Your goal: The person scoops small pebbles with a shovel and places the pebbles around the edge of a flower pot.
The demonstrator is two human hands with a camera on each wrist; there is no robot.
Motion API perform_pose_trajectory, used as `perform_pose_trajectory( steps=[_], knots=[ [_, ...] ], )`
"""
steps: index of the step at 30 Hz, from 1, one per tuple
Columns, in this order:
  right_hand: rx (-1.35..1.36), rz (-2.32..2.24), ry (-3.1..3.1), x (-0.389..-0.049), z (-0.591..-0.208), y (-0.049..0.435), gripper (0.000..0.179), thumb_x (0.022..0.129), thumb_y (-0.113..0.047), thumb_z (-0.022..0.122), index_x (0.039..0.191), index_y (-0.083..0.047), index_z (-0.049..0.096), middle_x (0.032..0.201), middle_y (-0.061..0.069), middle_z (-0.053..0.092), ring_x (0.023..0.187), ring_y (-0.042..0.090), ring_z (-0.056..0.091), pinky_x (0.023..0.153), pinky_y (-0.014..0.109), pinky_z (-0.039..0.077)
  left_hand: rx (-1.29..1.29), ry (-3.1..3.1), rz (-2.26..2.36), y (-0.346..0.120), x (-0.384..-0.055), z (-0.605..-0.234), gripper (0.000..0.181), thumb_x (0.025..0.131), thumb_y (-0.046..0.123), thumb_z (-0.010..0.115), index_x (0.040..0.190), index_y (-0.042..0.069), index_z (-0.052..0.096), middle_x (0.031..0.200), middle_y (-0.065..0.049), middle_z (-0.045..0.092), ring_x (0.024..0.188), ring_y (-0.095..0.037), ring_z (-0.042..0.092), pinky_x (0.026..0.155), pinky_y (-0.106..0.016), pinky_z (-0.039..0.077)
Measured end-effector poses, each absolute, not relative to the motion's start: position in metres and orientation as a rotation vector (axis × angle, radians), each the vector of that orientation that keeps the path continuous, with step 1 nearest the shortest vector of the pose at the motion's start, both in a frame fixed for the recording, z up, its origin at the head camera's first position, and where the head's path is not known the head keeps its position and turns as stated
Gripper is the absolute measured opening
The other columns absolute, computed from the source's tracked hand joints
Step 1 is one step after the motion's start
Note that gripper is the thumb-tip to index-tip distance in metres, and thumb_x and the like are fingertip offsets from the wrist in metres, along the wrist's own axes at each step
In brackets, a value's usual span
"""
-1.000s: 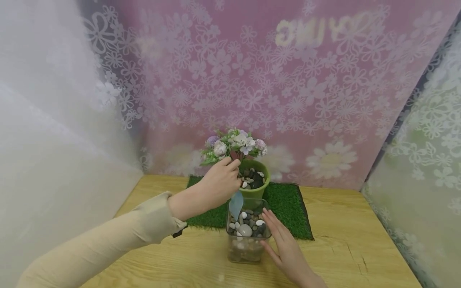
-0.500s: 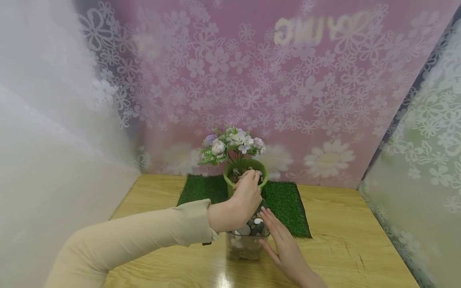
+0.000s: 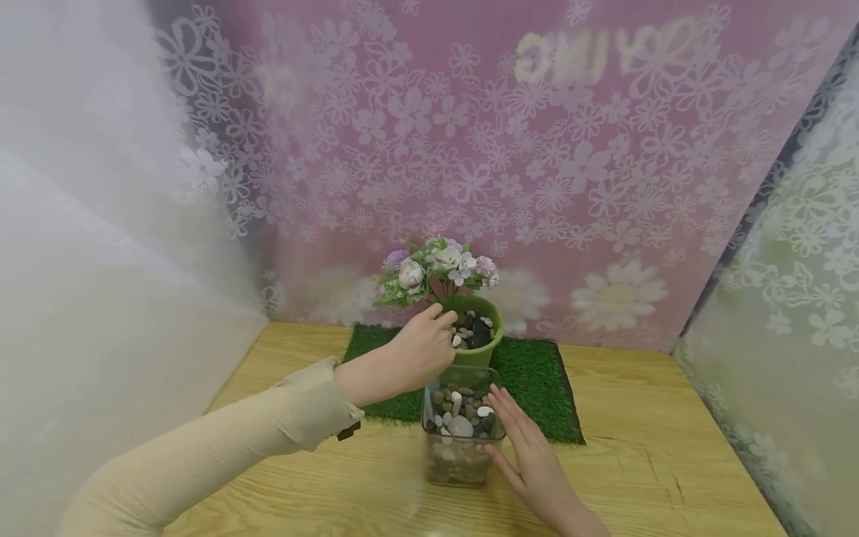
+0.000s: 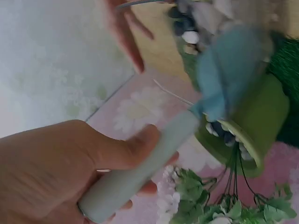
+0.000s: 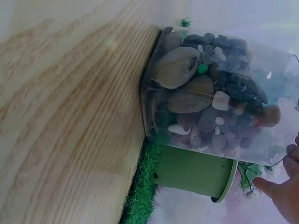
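Observation:
My left hand (image 3: 417, 352) grips the pale handle of a small trowel (image 4: 145, 170), fingers wrapped round it. The trowel's blue blade (image 4: 229, 70) is blurred in the left wrist view, between the pot and the pebble box. In the head view the hand hovers at the near left side of the green pot (image 3: 482, 358), which holds pebbles and a stem bunch of artificial flowers (image 3: 446, 267). A clear plastic box (image 3: 464, 438) of pebbles (image 3: 461, 426) stands in front of the pot. My right hand (image 3: 533, 456), its fingers straight, rests against the box's right side.
A green artificial turf mat (image 3: 537, 388) lies under the pot, on a wood-grain table (image 3: 637, 440). A pink flower-printed sheet (image 3: 470, 149) hangs behind. Pale sheets enclose the left and right sides.
My left hand swung right over the pot and box with the wrist turned, then came back left near its earlier place. The right hand has stayed by the box.

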State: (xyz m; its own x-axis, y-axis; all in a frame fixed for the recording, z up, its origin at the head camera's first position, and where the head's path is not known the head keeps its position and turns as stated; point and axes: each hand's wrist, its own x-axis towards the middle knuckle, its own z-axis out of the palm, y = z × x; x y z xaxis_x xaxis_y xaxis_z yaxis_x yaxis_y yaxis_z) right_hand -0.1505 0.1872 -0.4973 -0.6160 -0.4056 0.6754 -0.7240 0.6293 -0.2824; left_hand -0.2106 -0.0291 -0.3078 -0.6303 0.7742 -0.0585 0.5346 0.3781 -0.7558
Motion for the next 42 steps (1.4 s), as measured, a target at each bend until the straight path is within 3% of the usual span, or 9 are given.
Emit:
perform_pose_trajectory(
  steps=[3,12,23,33,42],
  knots=[
    [0.885,0.734,-2.275,-0.151,-0.497,0.187,0.07,0.099,-0.027,0.067,0.157,-0.005,0.035,0.16,0.015,0.038,0.147,0.029,0.036,0.12,0.017,0.013,-1.156,-2.307,0.949,-0.048,-0.214,-0.312,0.015,0.097,0.037,0.069,0.088,0.028,0.078,0.095,0.009,0.071,0.097,-0.017,0.047,0.079,-0.032,0.032],
    [0.873,0.733,-2.311,-0.15,-0.498,0.191,0.075,0.094,-0.019,0.072,0.157,-0.004,0.035,0.161,0.014,0.036,0.148,0.03,0.034,0.12,0.017,0.013,-1.131,-2.375,0.609,-0.071,-0.213,-0.33,0.018,0.094,0.038,0.073,0.098,0.021,0.078,0.097,0.001,0.072,0.098,-0.021,0.05,0.079,-0.034,0.034],
    [0.863,0.75,-2.322,-0.149,-0.503,0.19,0.079,0.092,-0.017,0.073,0.159,-0.007,0.031,0.161,0.014,0.036,0.15,0.026,0.032,0.119,0.016,0.013,-1.162,-2.447,0.333,-0.086,-0.231,-0.355,0.019,0.097,0.039,0.067,0.105,0.023,0.075,0.101,0.001,0.069,0.089,-0.019,0.041,0.075,-0.034,0.028],
    [0.871,0.762,-2.297,-0.151,-0.501,0.188,0.076,0.092,-0.015,0.073,0.157,-0.002,0.034,0.162,0.014,0.035,0.15,0.027,0.032,0.12,0.018,0.014,-1.023,-2.53,0.175,-0.088,-0.226,-0.366,0.018,0.094,0.038,0.072,0.098,0.021,0.076,0.091,0.002,0.067,0.081,-0.019,0.031,0.073,-0.034,0.021],
    [0.859,0.759,-2.309,-0.15,-0.5,0.186,0.08,0.09,-0.013,0.075,0.157,-0.003,0.034,0.161,0.015,0.035,0.15,0.023,0.031,0.119,0.016,0.013,-0.937,-2.568,0.022,-0.092,-0.216,-0.373,0.015,0.095,0.035,0.072,0.097,0.021,0.077,0.083,0.002,0.065,0.076,-0.018,0.031,0.072,-0.032,0.022]
  ],
)
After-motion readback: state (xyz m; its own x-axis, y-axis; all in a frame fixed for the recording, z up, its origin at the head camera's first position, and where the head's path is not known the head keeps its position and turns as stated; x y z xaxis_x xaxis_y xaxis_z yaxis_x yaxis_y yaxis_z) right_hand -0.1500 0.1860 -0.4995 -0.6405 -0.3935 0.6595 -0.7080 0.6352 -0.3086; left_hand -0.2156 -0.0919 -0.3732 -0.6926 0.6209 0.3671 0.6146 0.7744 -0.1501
